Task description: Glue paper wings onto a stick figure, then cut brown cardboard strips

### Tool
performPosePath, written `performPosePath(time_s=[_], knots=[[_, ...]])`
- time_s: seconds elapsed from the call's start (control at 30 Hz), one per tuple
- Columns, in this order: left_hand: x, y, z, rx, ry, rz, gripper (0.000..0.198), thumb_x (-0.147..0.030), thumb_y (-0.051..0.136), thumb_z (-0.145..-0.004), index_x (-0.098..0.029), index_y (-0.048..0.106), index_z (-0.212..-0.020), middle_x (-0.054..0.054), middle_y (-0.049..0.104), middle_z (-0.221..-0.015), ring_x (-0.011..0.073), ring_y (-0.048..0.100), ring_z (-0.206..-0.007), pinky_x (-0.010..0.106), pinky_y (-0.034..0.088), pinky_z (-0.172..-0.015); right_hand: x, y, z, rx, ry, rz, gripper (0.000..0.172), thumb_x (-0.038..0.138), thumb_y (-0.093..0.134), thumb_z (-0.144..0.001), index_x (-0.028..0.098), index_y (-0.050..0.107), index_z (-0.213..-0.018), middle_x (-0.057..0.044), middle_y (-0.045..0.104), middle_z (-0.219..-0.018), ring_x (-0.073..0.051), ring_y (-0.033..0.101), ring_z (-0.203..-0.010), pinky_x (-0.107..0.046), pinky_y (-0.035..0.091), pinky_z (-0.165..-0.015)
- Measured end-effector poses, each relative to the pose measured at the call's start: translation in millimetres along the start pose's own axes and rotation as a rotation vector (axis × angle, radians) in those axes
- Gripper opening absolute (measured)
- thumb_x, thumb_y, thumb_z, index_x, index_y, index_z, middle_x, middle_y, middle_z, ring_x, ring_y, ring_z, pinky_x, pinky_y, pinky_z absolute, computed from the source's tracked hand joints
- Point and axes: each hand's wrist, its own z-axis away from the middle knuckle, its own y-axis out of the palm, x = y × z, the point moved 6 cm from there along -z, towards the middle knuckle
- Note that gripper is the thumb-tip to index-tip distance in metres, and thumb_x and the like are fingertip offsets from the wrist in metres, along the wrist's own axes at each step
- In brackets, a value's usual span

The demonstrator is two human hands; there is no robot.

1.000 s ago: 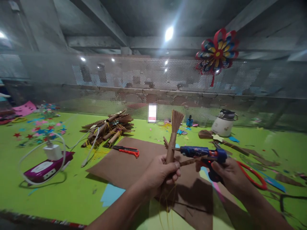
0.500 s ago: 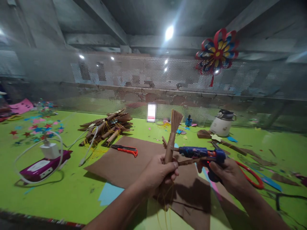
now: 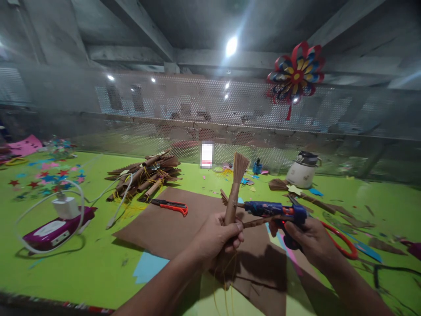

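- Plainly light stuff lies at the left of the green desk [image 3: 105, 272]: the pile of brown paper rolls [image 3: 151, 175], tangled with yellow thread, looks easy to crush and likely to snag if one roll is pulled out.
- Right of it, the red-handled knife [image 3: 171, 206] rests on the brown paper sheet [image 3: 144, 230]; it seems stiff and best lifted by the handle.
- The left hand [image 3: 217, 237] wraps its fingers and thumb around the lower part of the brown paper roll [image 3: 232, 193], which stands nearly upright above the sheet, its fanned end up. The roll is probably very light, fairly stiff lengthwise but easily dented, so a gentle hold low on the tube suits it; the pleated fan looks too soft to grip.
- A narrow paper strip [image 3: 258, 221] runs from the left hand toward the right; it seems thin and bendy, and whether the right hand pinches it cannot be told.
- The blue glue gun [image 3: 268, 208] points leftward, its nozzle at the roll's side; it is likely rigid, the heavier piece, with a tip too hot to touch.
- The right hand [image 3: 307, 235] closes around the gun's grip, the sound place to hold it.
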Motion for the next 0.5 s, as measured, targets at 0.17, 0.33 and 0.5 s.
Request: performPosePath(time_s=[0.17,0.33,0.5], knots=[[1.1,-0.2,-0.9,-0.002,-0.006,-0.007,0.019,-0.024,0.066,-0.068,-0.015,0.050,-0.072,-0.001,0.055,-0.058,0.0027,0.040,-0.042,0.014,0.020,-0.036,3.4,-0.6,-0.7,-0.025,-0.011,0.021,0.043,0.054,0.051,-0.080,0.013,0.061,-0.071,0.001,0.042,-0.055,-0.009,0.033,-0.046,-0.023,0.027,-0.043],[0.0,0.5,-0.6,-0.003,-0.017,-0.003,0.020,-0.023,0.067,-0.067,-0.014,0.049,-0.070,0.000,0.055,-0.057,0.0026,0.040,-0.042,0.014,0.020,-0.036,3.8,-1.4,0.4,-0.033,-0.014,0.051,0.043,0.054,0.051,-0.081,0.014,0.059,-0.069,0.001,0.040,-0.054,-0.009,0.031,-0.046,-0.023,0.025,-0.043],[1.4,-0.9,-1.5,-0.004,-0.028,-0.007,0.020,-0.024,0.067,-0.067,-0.014,0.050,-0.071,-0.001,0.055,-0.059,0.0025,0.042,-0.042,0.013,0.022,-0.036,4.0,-2.4,1.4,-0.032,-0.047,0.091,0.041,0.052,0.050,-0.082,0.014,0.059,-0.069,0.002,0.038,-0.054,-0.009,0.031,-0.047,-0.024,0.025,-0.045]])
